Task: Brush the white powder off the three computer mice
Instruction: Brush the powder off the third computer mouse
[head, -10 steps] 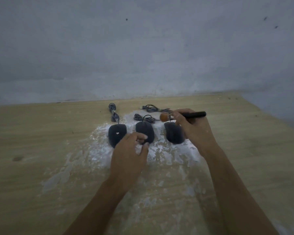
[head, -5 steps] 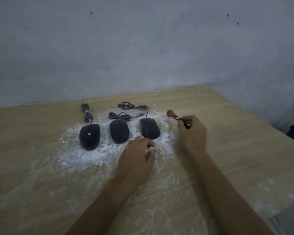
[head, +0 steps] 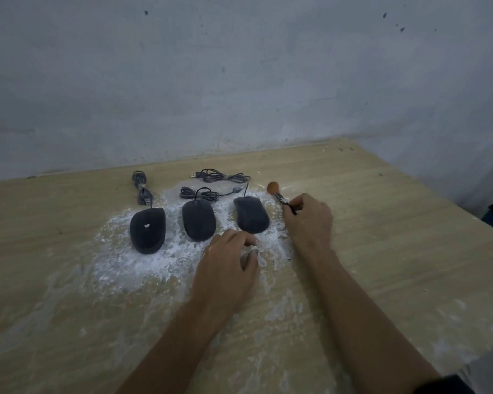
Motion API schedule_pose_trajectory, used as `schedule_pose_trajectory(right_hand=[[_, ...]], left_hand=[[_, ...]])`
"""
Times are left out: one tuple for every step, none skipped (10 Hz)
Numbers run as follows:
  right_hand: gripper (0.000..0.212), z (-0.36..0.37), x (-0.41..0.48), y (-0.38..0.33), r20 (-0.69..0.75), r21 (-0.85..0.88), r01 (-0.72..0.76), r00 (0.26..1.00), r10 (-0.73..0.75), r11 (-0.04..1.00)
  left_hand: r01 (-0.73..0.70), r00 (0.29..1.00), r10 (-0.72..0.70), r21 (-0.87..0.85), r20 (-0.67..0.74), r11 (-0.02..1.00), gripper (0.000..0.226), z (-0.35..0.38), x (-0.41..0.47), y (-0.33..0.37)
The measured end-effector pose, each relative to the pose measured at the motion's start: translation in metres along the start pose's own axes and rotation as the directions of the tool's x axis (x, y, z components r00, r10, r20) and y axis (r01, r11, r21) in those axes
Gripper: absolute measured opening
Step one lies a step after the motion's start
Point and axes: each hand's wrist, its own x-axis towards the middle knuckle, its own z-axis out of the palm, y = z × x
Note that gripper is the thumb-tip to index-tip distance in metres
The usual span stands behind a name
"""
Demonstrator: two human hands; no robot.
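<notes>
Change: since a second ago the right hand [head: 310,220] has carried the brush [head: 280,198] off the right mouse [head: 252,214] to that mouse's right side. The left hand [head: 228,268] has drawn back from the near end of the middle mouse [head: 199,220].
Right hand: fingers curled, pinching the dark handle of the brush; the hand rests low over the worktop [head: 396,237], just beside the right mouse.
Brush: handle mostly hidden in the grip; the orange-brown bristle head [head: 273,187] points away and to the left, beyond the far right corner of the right mouse and apart from it.
Left hand: holds nothing; fingers loosely bent, fingertips down at the powder just in front of the middle and right mice, touching neither.
Mice: three dark mice in a row, near the far edge of the worktop. The middle and right mice look clean on top; the left mouse [head: 148,230] bears one small white speck.
White powder [head: 125,260]: spread on the worktop around and in front of all three mice, thinning into smears toward the near edge.
Cables [head: 222,176]: one bundled lead behind each mouse, lying near the wall [head: 239,81].
</notes>
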Motion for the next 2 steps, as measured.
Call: schedule_pose_trajectory(right_hand=[[0.014,0.0003,-0.0001,-0.0003,-0.006,-0.024,0.001,1.000,-0.001,1.000],[0.020,-0.0012,-0.0031,-0.0010,-0.067,-0.001,0.003,0.998,-0.003,1.000]], left_hand=[[-0.003,1.000,0.003,-0.004,0.007,1.000,0.016,0.0003,-0.0006,-0.0009],[0.003,1.000,-0.003,-0.013,-0.014,1.000,0.016,-0.0013,-0.0022,-0.0020]])
